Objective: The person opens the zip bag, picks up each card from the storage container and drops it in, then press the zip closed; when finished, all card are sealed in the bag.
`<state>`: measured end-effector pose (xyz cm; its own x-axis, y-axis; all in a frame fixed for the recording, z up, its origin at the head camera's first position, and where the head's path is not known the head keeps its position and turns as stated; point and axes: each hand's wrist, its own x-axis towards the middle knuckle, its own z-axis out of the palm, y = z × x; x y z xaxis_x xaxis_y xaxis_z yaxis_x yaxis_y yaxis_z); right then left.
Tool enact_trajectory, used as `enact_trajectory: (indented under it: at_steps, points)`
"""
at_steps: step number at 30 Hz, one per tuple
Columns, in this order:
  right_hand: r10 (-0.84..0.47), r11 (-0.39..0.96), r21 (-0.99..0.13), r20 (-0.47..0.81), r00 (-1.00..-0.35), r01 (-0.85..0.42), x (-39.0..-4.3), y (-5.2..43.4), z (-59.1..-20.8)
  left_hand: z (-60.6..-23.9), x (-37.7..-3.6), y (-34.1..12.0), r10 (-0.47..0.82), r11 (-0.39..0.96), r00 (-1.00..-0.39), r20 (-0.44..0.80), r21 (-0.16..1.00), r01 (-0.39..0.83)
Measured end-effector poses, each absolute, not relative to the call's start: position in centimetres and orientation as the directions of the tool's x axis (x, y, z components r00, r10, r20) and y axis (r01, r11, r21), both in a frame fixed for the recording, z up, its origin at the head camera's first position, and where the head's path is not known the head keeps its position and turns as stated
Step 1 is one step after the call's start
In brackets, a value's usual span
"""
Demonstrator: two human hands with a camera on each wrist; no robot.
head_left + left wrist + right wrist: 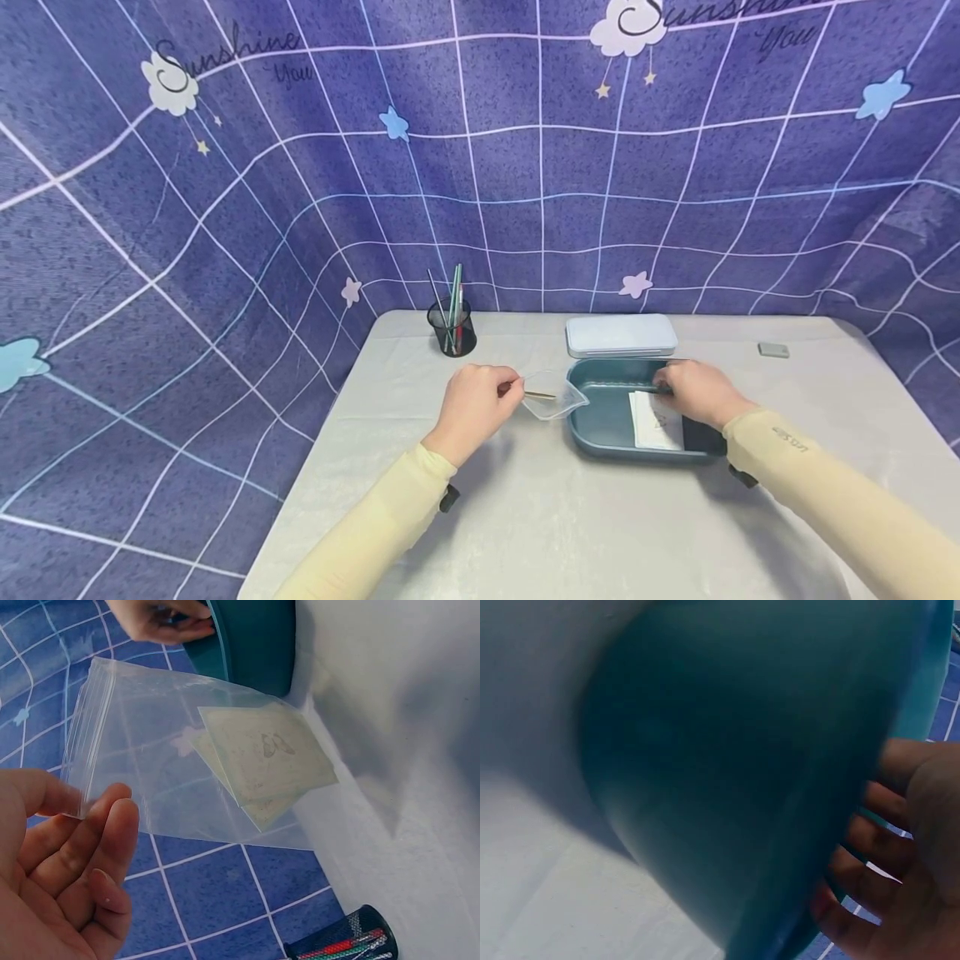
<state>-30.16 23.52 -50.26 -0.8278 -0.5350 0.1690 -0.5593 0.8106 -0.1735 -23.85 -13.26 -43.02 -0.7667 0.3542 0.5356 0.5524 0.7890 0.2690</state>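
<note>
Two hands at a teal tray on a grey bench.

Head view: the left hand (476,406) pinches a clear zip bag (553,397) beside the teal tray (600,433); the right hand (693,390) reaches into the tray over a white card (651,423). A pen cup (452,327) and pale lid (620,334) stand behind. Left wrist view: the grip's fingers (97,840) are clamped on the bag's (187,750) corner, pale cards (262,761) inside. Right wrist view: curled fingers (862,877) sit at the tray's (742,765) edge; whether that grip holds anything I cannot tell.
</note>
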Motion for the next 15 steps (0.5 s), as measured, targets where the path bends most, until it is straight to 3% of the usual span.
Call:
enact_trajectory:
  at_steps: [6, 15]
  points:
    - [-0.585, 0.784, -0.184, 0.096, -0.805, -0.592, -30.2, 24.1, -51.1, -43.1, -23.8, -13.4, 0.348, 0.792, -0.773, 0.53, 0.274, 0.545]
    - [-0.585, 0.781, -0.199, 0.095, -0.805, -0.591, -30.3, 24.3, -51.7, -43.1, -23.8, -13.5, 0.352, 0.795, -0.771, 0.531, 0.265, 0.546]
